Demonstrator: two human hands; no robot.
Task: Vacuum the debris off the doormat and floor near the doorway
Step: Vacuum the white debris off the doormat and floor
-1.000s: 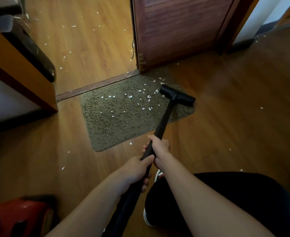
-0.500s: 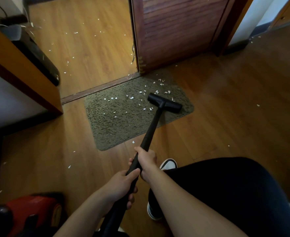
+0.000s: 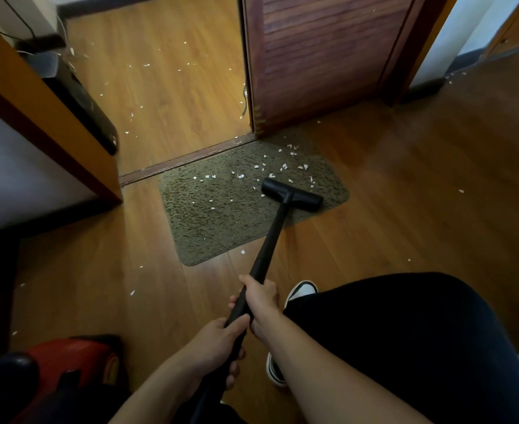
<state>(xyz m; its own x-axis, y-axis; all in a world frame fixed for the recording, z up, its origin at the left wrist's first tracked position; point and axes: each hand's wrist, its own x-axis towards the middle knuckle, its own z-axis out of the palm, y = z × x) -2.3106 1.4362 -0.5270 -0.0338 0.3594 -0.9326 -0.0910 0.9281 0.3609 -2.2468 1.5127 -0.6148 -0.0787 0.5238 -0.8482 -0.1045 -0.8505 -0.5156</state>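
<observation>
A grey-green doormat (image 3: 215, 221) lies before the door threshold, strewn with small white paper scraps (image 3: 284, 166), mostly along its far right part. The black vacuum nozzle (image 3: 291, 198) rests on the mat's right side, joined to a long black wand (image 3: 270, 240). My right hand (image 3: 259, 296) grips the wand higher up; my left hand (image 3: 218, 341) grips it just below. More white scraps (image 3: 132, 114) lie on the wooden floor beyond the threshold and around the mat.
A red vacuum body (image 3: 68, 362) sits at the lower left. A brown louvred door (image 3: 319, 56) stands at the mat's far edge. An orange door frame (image 3: 37, 117) and a dark object (image 3: 80, 102) are on the left. My black-trousered leg and shoe (image 3: 301, 290) are on the right.
The nozzle has been pulled back from the mat's far right corner toward me, across the mat's right side. Both hands kept their hold on the wand.
</observation>
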